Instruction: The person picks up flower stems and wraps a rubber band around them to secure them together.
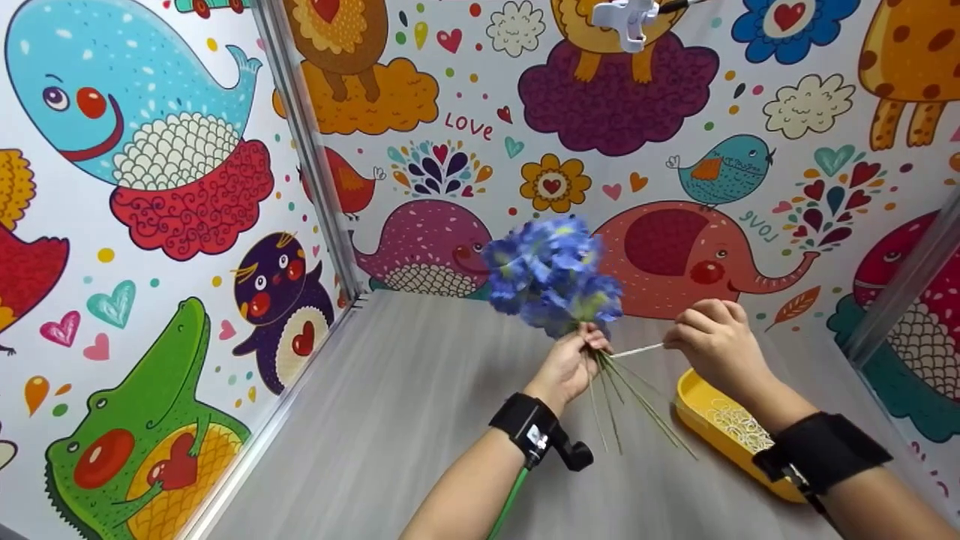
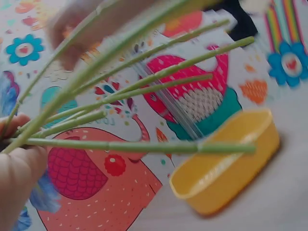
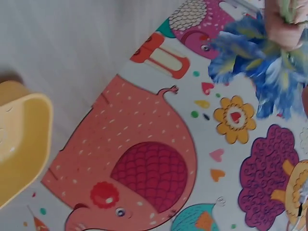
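My left hand (image 1: 570, 367) grips a bunch of thin green stems (image 1: 634, 390) just under a cluster of blue artificial flowers (image 1: 551, 270), held above the table. The stems fan out below the fist, and their cut ends show close up in the left wrist view. To the right, my right hand (image 1: 716, 341) pinches the end of a white rubber band (image 1: 637, 350), which runs taut to the stems beside the left fingers. How the band goes round the stems is hidden by the left hand. In the right wrist view the blue petals (image 3: 264, 62) hang at the upper right.
A yellow oblong box (image 1: 694, 416) with many white rubber bands (image 1: 739, 427) stands on the grey table (image 1: 360, 435), under the right forearm. Cartoon-printed walls (image 1: 420, 165) enclose the table at the back and sides. A white clip (image 1: 630, 19) hangs at the top.
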`<state>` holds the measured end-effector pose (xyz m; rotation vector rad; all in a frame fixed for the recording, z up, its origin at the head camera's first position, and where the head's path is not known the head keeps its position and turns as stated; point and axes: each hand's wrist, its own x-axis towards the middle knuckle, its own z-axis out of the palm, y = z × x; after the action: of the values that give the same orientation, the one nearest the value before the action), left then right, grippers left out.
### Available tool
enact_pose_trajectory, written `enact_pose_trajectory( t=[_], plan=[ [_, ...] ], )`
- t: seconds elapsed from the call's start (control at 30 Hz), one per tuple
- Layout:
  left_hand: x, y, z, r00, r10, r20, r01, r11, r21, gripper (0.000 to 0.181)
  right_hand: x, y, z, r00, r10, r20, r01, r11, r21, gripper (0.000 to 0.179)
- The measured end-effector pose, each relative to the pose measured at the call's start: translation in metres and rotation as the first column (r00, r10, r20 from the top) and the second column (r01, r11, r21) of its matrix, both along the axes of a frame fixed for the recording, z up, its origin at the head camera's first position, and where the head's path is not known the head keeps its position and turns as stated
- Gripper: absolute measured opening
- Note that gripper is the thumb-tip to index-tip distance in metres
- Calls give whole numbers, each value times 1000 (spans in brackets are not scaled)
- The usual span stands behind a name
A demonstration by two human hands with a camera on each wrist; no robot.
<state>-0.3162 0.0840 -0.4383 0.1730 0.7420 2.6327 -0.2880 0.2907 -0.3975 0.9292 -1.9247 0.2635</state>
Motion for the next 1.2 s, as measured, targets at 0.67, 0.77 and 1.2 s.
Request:
enact_pose_trajectory(
  t=[0.67, 0.77, 1.2],
  plan=[
    [15, 19, -6, 997, -15, -72, 0, 978, -209, 31, -3, -35, 4, 998, 57, 35, -60, 995, 81, 27],
    [17, 17, -4, 997, -21, -77, 4, 977, -212, 31, -3, -29, 3, 1000, 18, 18, -19, 998, 55, 25],
    [18, 2, 9, 1000, -9, 2, 9, 998, -57, 34, -4, 4, -29, 984, -38, 176, 72, 979, -190, 26]
  ],
)
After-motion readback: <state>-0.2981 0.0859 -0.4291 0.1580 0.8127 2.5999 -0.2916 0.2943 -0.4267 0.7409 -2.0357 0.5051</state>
